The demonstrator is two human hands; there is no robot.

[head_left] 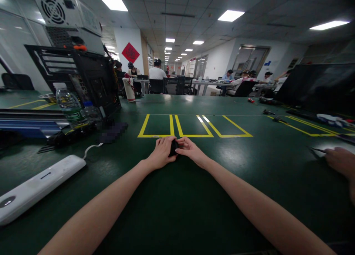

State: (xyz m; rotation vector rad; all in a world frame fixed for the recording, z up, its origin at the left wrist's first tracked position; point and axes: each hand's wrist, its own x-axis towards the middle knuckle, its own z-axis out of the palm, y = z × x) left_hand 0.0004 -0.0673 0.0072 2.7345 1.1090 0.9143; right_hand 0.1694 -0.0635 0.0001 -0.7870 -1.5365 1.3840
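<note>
Between my two hands is a small black rounded object [173, 147], mostly covered by fingers, so its kind is unclear. My left hand [162, 150] is closed around its left side, thumb towards me. From the right, my right hand [191, 150] pinches the same object with thumb and fingers. Both hands are low over the green tabletop [177, 203], just on the near side of the yellow tape outlines [194, 136].
On the left stand a black computer case [94, 73], a clear water bottle [68, 105] and a white power strip [41, 188]. A white cup [129, 89] is farther back. At right, another person's hand [341, 160] holds a thin dark tool.
</note>
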